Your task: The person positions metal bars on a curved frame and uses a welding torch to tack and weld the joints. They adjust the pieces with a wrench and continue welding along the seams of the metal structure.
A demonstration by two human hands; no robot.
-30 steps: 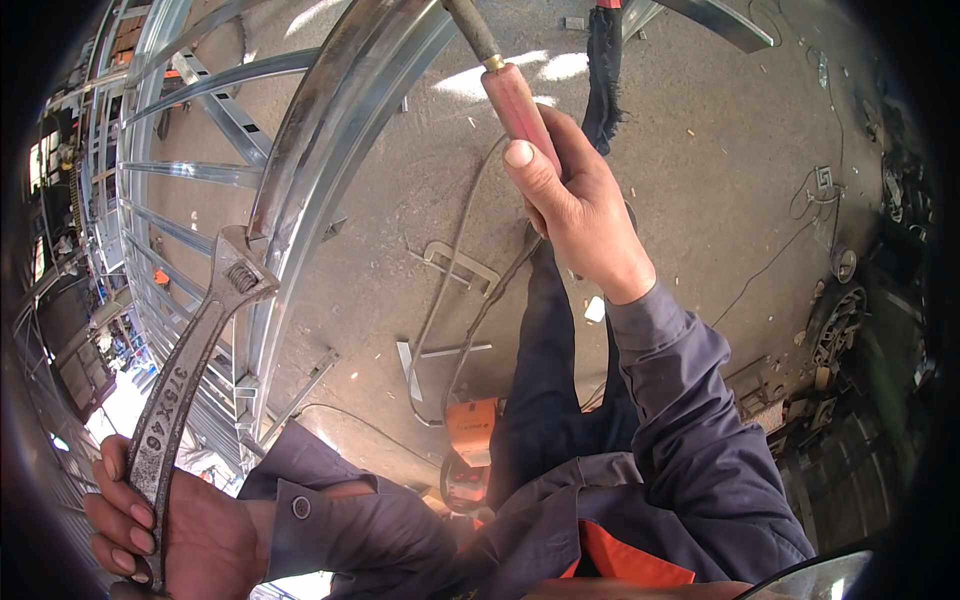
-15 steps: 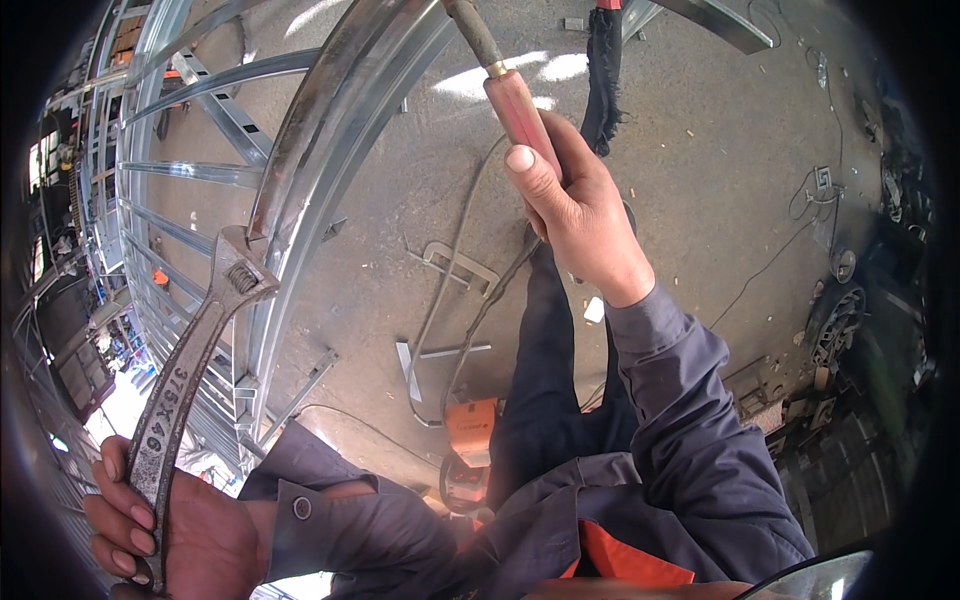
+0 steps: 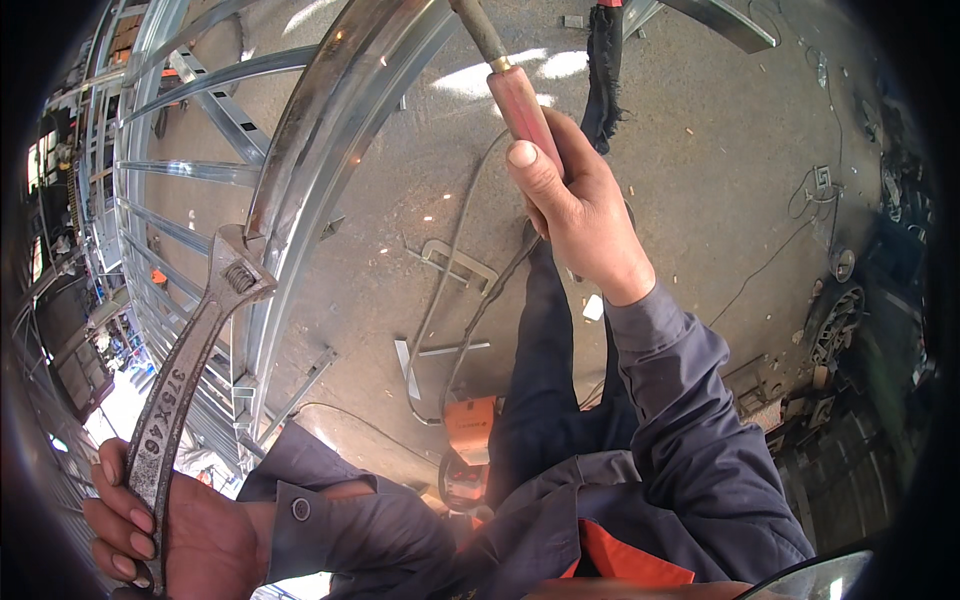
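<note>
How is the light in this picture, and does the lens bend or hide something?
Head view: glare whitens patches of floor near the top; head view: the metal frame looks bowed, probably from the lens; head view: the wrench in the left hand and the red handle in the right hand look sharp; head view: corners are black.

You have 2 tools: a worn grey adjustable wrench [image 3: 183, 385] slants up from your left hand [image 3: 205, 525], its head at the end of a curved, brown-stained metal bar [image 3: 310, 118]; a pink-handled, grey-necked torch [image 3: 519, 100] tilts up-left in your right hand [image 3: 592, 215].
</note>
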